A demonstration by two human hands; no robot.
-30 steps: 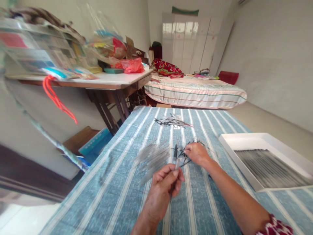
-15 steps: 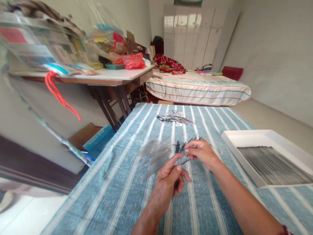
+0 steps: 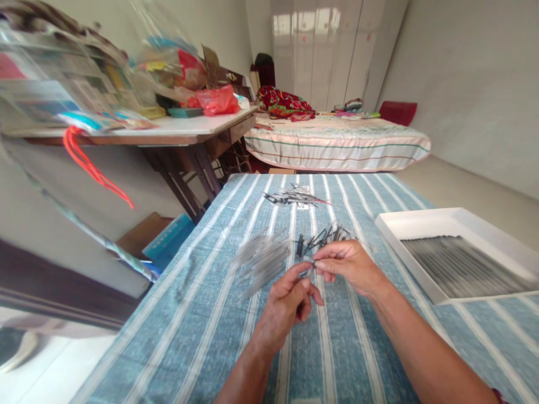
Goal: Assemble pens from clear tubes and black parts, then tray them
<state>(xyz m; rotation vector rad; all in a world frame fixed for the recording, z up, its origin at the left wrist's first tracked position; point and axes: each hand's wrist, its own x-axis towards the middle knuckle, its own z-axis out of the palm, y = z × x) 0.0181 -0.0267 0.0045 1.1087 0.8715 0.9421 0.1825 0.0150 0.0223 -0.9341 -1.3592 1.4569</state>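
Note:
My left hand [image 3: 288, 300] is closed, its index finger stretched toward the other hand and its thumb against a thin greyish piece [image 3: 310, 270]. My right hand [image 3: 347, 265] pinches thumb and forefinger at the tip of that piece; what exactly lies in the pinch is too small to make out. The fingertips of both hands nearly meet. Just beyond them lies a loose heap of short black sticks [image 3: 326, 238]. To the left, a spread of thin, see-through grey strips [image 3: 265, 258] rests on the striped cloth [image 3: 202, 336].
At right stands a white tray [image 3: 389, 224] with dark rods [image 3: 458, 266] laid side by side. Farther back on the cloth is a pile of black and grey pieces [image 3: 295, 196], some red. Beyond are a bed [image 3: 337, 151] and a cluttered side table [image 3: 189, 129].
The view has shifted slightly. My right hand has drawn a little nearer to my left fingertips and uncovers more of the black sticks.

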